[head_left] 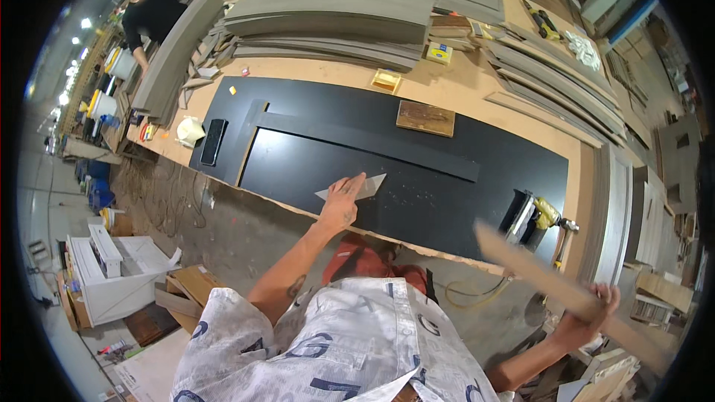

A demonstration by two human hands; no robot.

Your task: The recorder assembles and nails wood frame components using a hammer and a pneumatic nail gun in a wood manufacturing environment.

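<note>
The left hand (342,202) is pinching a pale pointed plate (369,187), the right hand (585,324) gripping a wooden strip (542,271). A yellow box (384,89) is sitting open, its inside unclear.

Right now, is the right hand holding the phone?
No, the right hand holds a board, and the phone lies on the black panel.
</note>
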